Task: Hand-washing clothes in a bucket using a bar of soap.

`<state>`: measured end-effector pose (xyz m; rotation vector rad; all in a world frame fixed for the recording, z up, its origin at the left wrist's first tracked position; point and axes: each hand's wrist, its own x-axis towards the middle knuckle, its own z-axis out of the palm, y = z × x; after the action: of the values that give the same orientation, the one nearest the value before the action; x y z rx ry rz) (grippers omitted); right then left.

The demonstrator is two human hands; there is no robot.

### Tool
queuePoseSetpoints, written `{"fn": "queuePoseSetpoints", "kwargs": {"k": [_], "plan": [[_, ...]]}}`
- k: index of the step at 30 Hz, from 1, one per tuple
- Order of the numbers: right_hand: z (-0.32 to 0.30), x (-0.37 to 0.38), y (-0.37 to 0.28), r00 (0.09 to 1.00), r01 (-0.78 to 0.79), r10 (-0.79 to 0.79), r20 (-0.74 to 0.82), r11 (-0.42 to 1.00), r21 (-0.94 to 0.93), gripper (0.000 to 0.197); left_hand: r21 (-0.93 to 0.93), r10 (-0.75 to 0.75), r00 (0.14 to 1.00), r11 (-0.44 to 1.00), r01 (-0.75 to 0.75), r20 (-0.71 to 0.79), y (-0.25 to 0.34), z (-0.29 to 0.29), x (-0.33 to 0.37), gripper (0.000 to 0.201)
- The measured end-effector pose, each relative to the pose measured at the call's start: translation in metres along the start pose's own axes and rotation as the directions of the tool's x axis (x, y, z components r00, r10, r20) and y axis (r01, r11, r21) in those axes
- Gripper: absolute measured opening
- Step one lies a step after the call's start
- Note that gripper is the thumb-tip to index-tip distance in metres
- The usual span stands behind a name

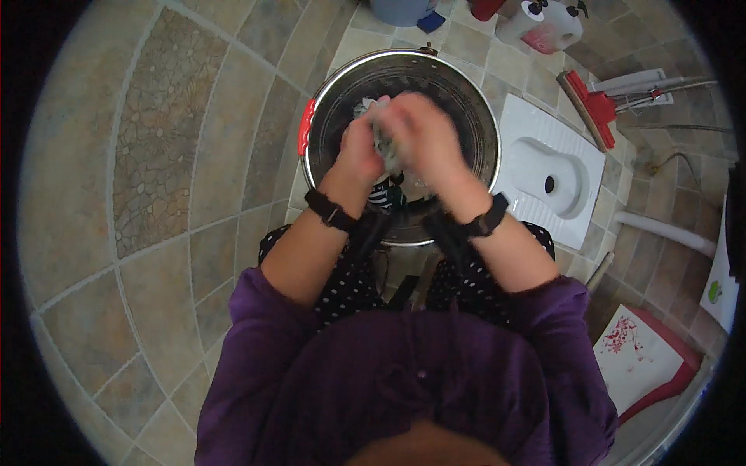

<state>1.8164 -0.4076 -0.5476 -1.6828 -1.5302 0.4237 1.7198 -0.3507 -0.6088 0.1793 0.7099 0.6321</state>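
Above a large round metal tub point(491, 140), my left hand point(359, 147) is closed around a pale grey-green cloth point(382, 144). My right hand point(420, 136) is curled against the same cloth from the other side, its fingers smeared by motion. A bunched end of the cloth shows past the left fingers. Lower in the tub, below my wrists, lies a black-and-white striped cloth point(382, 196). My hands hide part of the tub's inside.
A red grip point(305, 128) sits on the tub's left rim. To the right is a white squat toilet point(544, 167), with a red squeegee point(594, 109) beyond it. Pump bottles point(544, 29) and a blue bucket point(398, 9) stand at the back. A white-and-red stool point(641, 357) is at the lower right.
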Motion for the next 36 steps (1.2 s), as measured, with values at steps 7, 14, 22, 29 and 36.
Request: {"fn": "queuePoseSetpoints", "kwargs": {"k": [7,14,22,29,36], "plan": [[0.008,0.015,0.045,0.939,-0.299,0.336,0.069,0.902,-0.312,0.031,-0.035,-0.027,0.978,0.999,0.020,-0.206,-0.037,0.040,-0.005,0.044],[0.045,-0.005,0.049,0.977,-0.167,0.204,0.061,0.911,-0.377,0.024,-0.063,-0.022,0.997,0.998,0.026,0.077,-0.036,-0.008,0.015,0.046],[0.046,-0.001,0.013,0.980,-0.091,0.136,0.146,0.955,-0.281,0.029,0.056,0.079,0.997,0.995,-0.078,-0.016,-0.016,-0.028,0.013,0.047],[0.014,0.021,0.049,0.974,-0.220,0.221,0.051,0.975,-0.027,0.036,-0.044,0.062,0.997,0.997,-0.063,-0.035,-0.001,0.005,-0.006,0.041],[-0.002,0.009,0.031,0.815,-0.454,0.301,0.495,0.862,0.224,0.062,-0.021,0.181,0.983,0.983,-0.181,-0.007,0.019,-0.003,-0.013,0.042]]}}
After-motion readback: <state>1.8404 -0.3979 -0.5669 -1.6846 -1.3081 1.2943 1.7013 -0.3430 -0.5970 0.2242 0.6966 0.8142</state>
